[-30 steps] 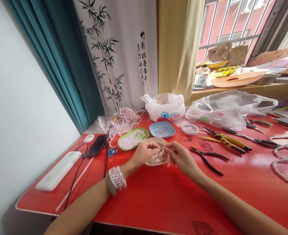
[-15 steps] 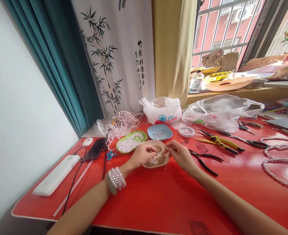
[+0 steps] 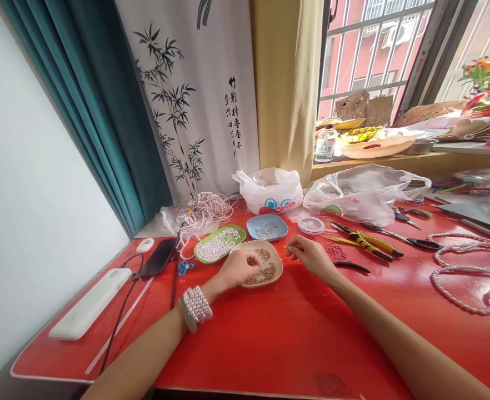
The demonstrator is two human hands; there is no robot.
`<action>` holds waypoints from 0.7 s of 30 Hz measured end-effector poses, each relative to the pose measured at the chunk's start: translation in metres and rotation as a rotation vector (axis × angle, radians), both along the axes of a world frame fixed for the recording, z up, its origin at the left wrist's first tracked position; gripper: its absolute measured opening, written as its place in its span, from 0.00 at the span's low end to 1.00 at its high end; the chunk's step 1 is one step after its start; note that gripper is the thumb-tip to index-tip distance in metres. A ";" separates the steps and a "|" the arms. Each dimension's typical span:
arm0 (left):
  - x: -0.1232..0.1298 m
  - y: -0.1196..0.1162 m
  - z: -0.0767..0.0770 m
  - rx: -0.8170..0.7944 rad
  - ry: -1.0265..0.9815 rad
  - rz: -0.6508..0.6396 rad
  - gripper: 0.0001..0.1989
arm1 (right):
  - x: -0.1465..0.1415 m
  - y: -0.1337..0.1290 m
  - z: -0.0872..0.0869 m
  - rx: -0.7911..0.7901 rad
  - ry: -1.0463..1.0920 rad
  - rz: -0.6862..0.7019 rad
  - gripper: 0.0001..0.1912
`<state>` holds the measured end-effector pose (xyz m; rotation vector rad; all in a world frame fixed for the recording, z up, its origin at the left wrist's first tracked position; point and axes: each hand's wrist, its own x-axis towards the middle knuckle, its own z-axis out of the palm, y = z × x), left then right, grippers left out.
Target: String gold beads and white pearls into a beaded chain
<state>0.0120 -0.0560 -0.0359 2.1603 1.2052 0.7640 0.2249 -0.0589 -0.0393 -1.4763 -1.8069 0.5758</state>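
Observation:
My left hand (image 3: pixel 241 268), with pearly bead bracelets (image 3: pixel 197 304) at the wrist, is over the left part of a cream tray (image 3: pixel 279 265) of gold beads (image 3: pixel 268 272). Its fingers are pinched together; anything between them is too small to make out. Just right of the tray, my right hand (image 3: pixel 307 254) has its fingertips drawn together, and what they hold is also too small to name. A green tray (image 3: pixel 241 235) of white beads (image 3: pixel 218 245) lies to the left. Behind the cream tray is a blue tray (image 3: pixel 267 228) with small pieces in it.
Yellow-black pliers (image 3: pixel 370 244), scissors (image 3: pixel 420 242) and a silvery cord (image 3: pixel 453 278) lie on the right. Strung beads (image 3: pixel 207 211) and plastic bags (image 3: pixel 270 191) are at the back. A phone (image 3: pixel 159 258) and a white power bank (image 3: pixel 90 303) are on the left.
My right hand has moved right, away from my left hand and the cream tray, and now covers part of the black-handled pliers. The camera view has shifted slightly.

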 end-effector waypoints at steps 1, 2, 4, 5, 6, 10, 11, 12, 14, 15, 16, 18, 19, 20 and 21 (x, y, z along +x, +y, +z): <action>0.000 0.000 0.000 0.002 0.007 0.000 0.06 | 0.003 0.002 -0.001 -0.017 -0.030 -0.014 0.05; 0.000 0.000 -0.001 0.004 0.014 0.001 0.06 | 0.006 0.004 -0.001 -0.033 -0.064 -0.031 0.05; -0.001 0.000 -0.002 0.006 0.026 0.005 0.06 | 0.012 0.008 -0.002 -0.060 -0.141 -0.075 0.08; -0.001 0.001 -0.003 0.008 0.032 0.007 0.06 | 0.016 0.009 -0.002 -0.068 -0.182 -0.101 0.09; -0.001 0.001 -0.004 0.009 0.038 0.007 0.06 | 0.019 0.011 -0.003 -0.071 -0.224 -0.127 0.11; 0.000 0.001 -0.005 0.012 0.054 0.003 0.06 | 0.029 0.013 -0.004 -0.048 -0.372 -0.207 0.13; 0.000 0.001 -0.005 0.013 0.057 0.002 0.06 | 0.030 0.013 -0.004 -0.031 -0.403 -0.220 0.13; 0.000 0.000 -0.005 0.015 0.059 0.001 0.06 | 0.030 0.012 -0.004 -0.007 -0.432 -0.228 0.12; 0.000 -0.001 -0.004 0.020 0.059 -0.002 0.06 | 0.029 0.010 -0.001 0.068 -0.482 -0.224 0.08; 0.000 -0.001 -0.004 0.023 0.058 -0.005 0.06 | 0.027 0.008 0.000 0.120 -0.503 -0.218 0.08; 0.000 -0.001 -0.003 0.025 0.055 -0.008 0.06 | 0.024 0.005 0.003 0.178 -0.521 -0.213 0.08; -0.001 -0.002 -0.004 0.025 0.048 -0.018 0.06 | 0.016 -0.001 0.007 0.300 -0.548 -0.203 0.11; -0.001 -0.002 -0.004 0.023 0.043 -0.022 0.06 | 0.010 -0.005 0.010 0.356 -0.559 -0.188 0.12; -0.001 -0.002 -0.004 0.021 0.037 -0.024 0.06 | 0.004 -0.009 0.011 0.408 -0.569 -0.157 0.14; -0.001 -0.002 -0.004 0.018 0.031 -0.024 0.06 | -0.003 -0.013 0.012 0.447 -0.582 -0.098 0.14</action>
